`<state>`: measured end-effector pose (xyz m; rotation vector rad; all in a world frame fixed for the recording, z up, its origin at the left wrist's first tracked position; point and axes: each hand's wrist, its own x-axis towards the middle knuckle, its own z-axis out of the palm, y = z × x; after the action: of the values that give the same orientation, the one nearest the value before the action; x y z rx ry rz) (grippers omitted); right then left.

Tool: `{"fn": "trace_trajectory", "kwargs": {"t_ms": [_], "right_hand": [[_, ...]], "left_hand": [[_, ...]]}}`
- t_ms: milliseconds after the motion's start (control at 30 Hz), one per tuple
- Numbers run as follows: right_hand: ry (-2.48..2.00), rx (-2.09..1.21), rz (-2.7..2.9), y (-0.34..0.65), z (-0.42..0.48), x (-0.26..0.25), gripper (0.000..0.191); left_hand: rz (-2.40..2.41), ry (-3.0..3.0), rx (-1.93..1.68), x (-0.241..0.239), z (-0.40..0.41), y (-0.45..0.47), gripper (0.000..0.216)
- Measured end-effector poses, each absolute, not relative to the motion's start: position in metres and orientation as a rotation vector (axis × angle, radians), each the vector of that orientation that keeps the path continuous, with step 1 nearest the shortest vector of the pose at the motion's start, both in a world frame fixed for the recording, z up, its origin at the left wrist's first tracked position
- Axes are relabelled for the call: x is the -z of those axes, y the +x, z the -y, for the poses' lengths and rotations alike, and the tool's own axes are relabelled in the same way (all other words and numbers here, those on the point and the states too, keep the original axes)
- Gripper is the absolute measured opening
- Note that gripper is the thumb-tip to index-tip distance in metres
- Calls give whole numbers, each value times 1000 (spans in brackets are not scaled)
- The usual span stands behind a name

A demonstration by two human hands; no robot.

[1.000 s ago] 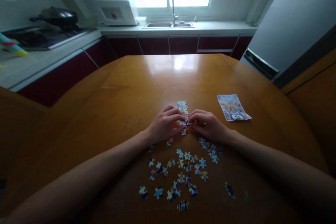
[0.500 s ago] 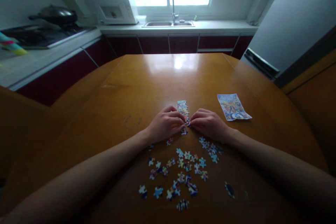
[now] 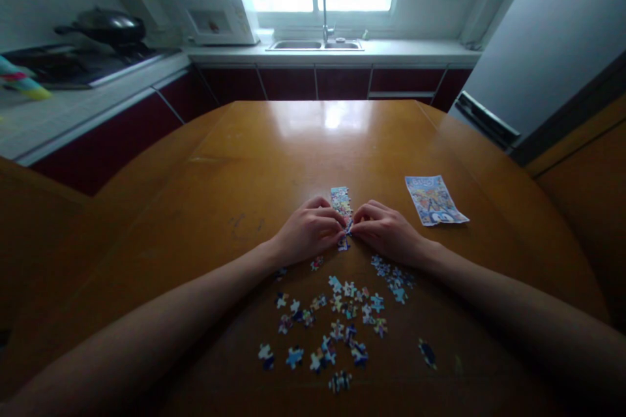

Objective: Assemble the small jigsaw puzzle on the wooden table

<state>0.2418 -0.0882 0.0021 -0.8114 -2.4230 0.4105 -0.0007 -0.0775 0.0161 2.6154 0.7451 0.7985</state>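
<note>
A narrow strip of joined jigsaw pieces (image 3: 341, 201) lies on the wooden table in front of me. My left hand (image 3: 312, 228) rests at the strip's left side, its fingertips closed on the lower end. From the right, my right hand (image 3: 387, 229) pinches a small jigsaw piece (image 3: 349, 228) against that same end. Fingers partly cover this piece, so its fit with the strip cannot be made out. Just below the fingertips a bit of the puzzle (image 3: 343, 244) shows. Closer to me are several loose jigsaw pieces (image 3: 337, 330), with another cluster (image 3: 394, 277) under my right wrist.
A printed picture sheet (image 3: 435, 200) lies right of my right hand. One dark piece (image 3: 427, 353) sits apart at the lower right. Beyond the table (image 3: 244, 143) are a sink (image 3: 296, 45), a stove with a lidded pan (image 3: 110, 27), and a fridge (image 3: 542, 45).
My right hand has shifted slightly left, bringing its fingertips and the jigsaw piece closer to my left fingers. My left hand stays nearly still.
</note>
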Motion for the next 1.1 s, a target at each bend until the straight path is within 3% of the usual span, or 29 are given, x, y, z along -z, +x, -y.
{"fn": "trace_trajectory", "kwargs": {"t_ms": [367, 567, 1100], "right_hand": [[-756, -395, 2413, 241, 92, -9, 19], [-835, -313, 2169, 242, 88, -5, 26], [-771, -263, 2359, 238, 90, -2, 22]], "left_hand": [[-765, 2577, -799, -15, 79, -1, 13], [-721, 2580, -788, -15, 79, -2, 28], [-734, 2728, -847, -9, 77, -5, 47]]}}
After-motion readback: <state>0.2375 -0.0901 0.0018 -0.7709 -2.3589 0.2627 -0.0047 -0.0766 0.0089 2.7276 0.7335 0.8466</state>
